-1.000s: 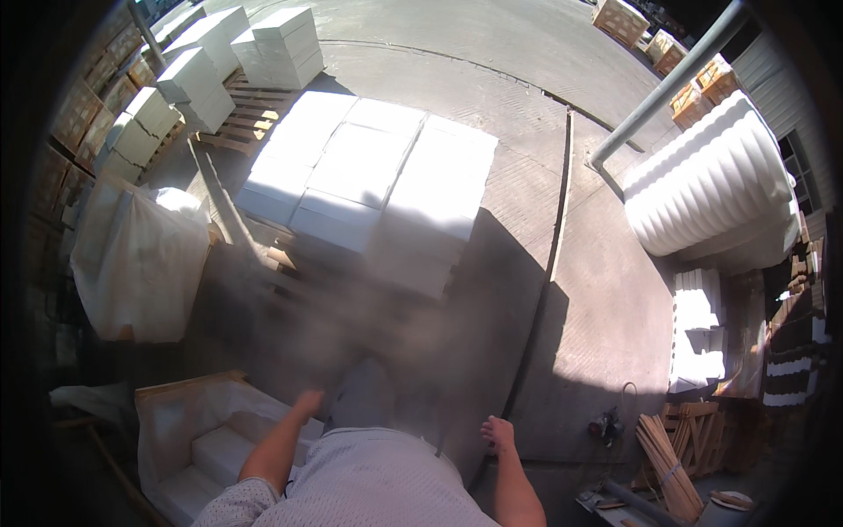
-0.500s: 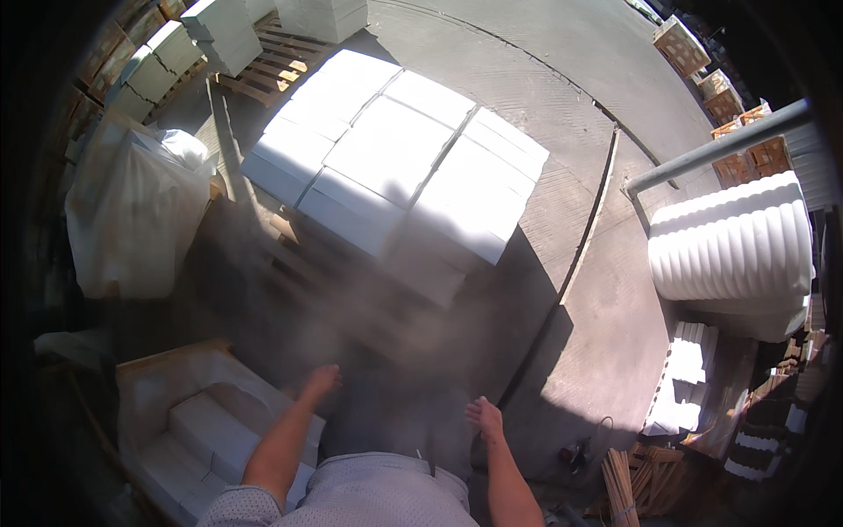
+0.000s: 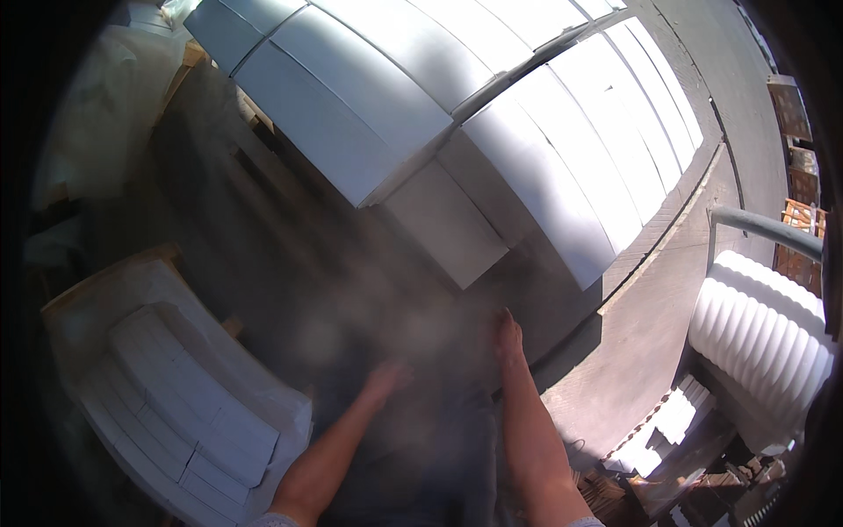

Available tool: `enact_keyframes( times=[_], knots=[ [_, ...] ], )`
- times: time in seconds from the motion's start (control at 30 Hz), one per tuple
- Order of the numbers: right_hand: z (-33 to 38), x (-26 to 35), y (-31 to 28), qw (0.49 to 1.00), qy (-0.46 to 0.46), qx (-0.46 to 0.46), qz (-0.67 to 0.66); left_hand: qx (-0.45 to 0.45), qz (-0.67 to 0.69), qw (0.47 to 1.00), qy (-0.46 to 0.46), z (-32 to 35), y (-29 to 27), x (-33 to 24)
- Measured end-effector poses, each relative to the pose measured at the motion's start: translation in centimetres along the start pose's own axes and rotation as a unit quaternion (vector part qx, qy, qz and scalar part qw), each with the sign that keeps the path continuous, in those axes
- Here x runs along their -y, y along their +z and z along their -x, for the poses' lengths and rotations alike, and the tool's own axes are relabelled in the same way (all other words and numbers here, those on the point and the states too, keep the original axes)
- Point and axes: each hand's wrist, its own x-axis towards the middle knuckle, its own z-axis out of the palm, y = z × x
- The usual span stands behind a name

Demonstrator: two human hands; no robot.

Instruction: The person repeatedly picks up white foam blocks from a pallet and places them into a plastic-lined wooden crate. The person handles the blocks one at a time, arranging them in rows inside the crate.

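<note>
My left hand [image 3: 389,378] reaches forward low in the middle, blurred, its fingers loosely stretched out with nothing visible in them. Farther right and a little ahead, my right hand [image 3: 507,335] is seen edge-on, fingers extended, holding nothing that shows. Just beyond both hands stands a large stack of white blocks [image 3: 351,110], split by a dark gap. A lower white block [image 3: 448,220] at its near corner lies closest to my right hand. Neither hand visibly touches the stack. A hazy smear softens the middle of the view.
At lower left, an open crate [image 3: 290,402] with a pale liner holds white blocks [image 3: 198,395]. A plastic-covered load [image 3: 97,114] stands at upper left. On the right are a grey metal rail [image 3: 768,227], a ribbed white roll [image 3: 760,325] and white pieces [image 3: 667,426].
The white stack has come much nearer and fills more of the upper view. My left hand has shifted right, my right hand forward. The crate at left shows more fully.
</note>
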Motion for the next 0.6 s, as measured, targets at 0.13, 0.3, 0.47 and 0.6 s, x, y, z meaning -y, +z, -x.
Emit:
enact_keyframes(
  times=[0.13, 0.3, 0.47, 0.6],
  knots=[
    [-10.4, -5.0, 2.2, 0.992, -0.080, 0.008, 0.098, 0.009, 0.027, 1.000, -0.009, -5.4, 2.0, 1.4],
    [-18.0, -5.2, 4.8, 0.823, 0.192, -0.001, -0.535, 0.014, 0.011, 1.000, -0.011, -7.6, 3.3, -0.4],
    [-20.0, -4.8, 6.2, 0.820, 0.183, -0.048, -0.541, 0.020, 0.024, 0.999, -0.034, -7.5, 4.6, -2.9],
    [-20.9, -6.3, 6.7, 0.795, 0.152, -0.037, -0.586, 0.026, 0.012, 0.999, -0.036, -7.4, 5.0, -4.3]
  ],
)
